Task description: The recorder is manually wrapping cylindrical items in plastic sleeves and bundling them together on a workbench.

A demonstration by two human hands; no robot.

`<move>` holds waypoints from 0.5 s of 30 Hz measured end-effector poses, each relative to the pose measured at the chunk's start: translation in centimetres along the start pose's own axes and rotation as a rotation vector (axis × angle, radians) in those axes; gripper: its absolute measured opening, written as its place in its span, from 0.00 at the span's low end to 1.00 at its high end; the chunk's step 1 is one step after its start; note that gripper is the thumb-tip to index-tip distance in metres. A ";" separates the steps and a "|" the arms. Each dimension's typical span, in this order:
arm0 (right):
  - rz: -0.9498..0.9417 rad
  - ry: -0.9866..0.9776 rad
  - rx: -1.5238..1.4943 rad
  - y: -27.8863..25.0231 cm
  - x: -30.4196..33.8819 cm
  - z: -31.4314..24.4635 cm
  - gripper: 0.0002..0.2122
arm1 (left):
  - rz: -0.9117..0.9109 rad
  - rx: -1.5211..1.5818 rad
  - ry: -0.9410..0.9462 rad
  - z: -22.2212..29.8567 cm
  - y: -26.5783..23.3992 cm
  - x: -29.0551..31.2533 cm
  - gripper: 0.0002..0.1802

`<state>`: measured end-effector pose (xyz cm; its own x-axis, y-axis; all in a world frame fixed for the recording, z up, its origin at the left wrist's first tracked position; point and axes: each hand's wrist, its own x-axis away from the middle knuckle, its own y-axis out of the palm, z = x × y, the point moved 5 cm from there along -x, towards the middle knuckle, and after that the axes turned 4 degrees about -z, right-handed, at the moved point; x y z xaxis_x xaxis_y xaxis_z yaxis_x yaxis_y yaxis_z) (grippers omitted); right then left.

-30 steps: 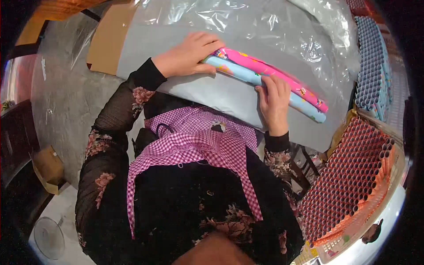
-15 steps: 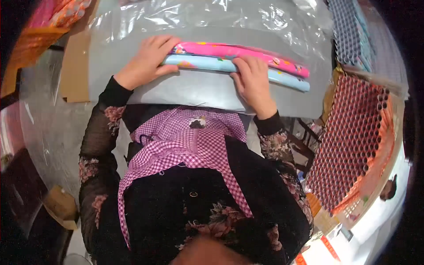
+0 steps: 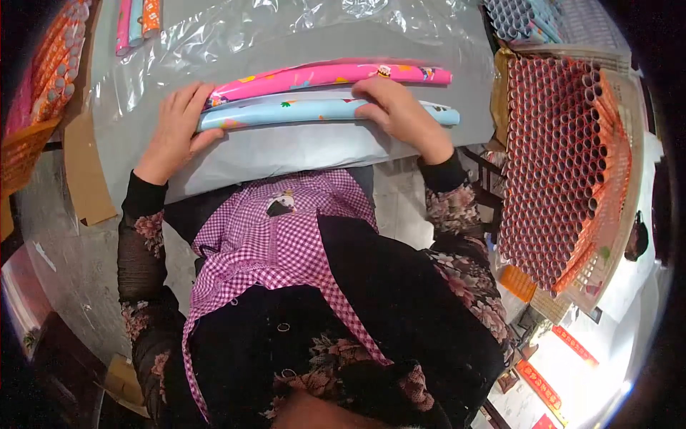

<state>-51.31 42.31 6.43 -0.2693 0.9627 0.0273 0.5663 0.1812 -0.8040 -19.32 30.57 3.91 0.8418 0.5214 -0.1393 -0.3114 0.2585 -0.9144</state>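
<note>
Two long rolls of printed wrapping paper lie side by side across the grey work surface. The far one is a pink roll with small coloured figures; the nearer is a light-blue roll. My left hand is at their left ends, its fingers by the pink roll and its thumb against the blue one. My right hand is closed over the blue roll towards its right end, thumb on the near side and fingers reaching over the top. A narrow gap shows between the rolls.
Clear plastic film covers the far part of the surface. Three rolls lie at the far left. On the right, a crate holds stacked orange rolls, with blue rolls beyond. More orange rolls stand left, near a cardboard piece.
The view has shifted, bringing three rolls into sight at the upper left. The pink and blue rolls lie further apart at the middle, and my right hand is nearer the blue roll's right end.
</note>
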 end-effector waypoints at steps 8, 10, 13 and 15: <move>-0.057 0.133 0.015 -1.7 1.7 3.6 0.12 | -0.057 -0.003 -0.046 0.2 -0.1 -0.1 0.41; -0.054 0.188 0.127 -1.9 1.9 4.1 0.11 | -0.046 -0.002 -0.028 -0.1 0.0 -0.1 0.41; -0.064 0.229 0.065 -2.0 1.4 3.9 0.08 | -0.039 0.000 -0.016 -0.4 0.2 0.1 0.41; -0.089 0.273 0.032 -1.8 1.5 4.2 0.07 | -0.041 0.001 -0.018 -0.3 0.1 0.0 0.41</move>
<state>-56.03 42.54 5.41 -0.0948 0.9626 0.2537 0.5238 0.2649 -0.8096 -19.18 30.37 3.65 0.8461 0.5246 -0.0946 -0.2769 0.2808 -0.9190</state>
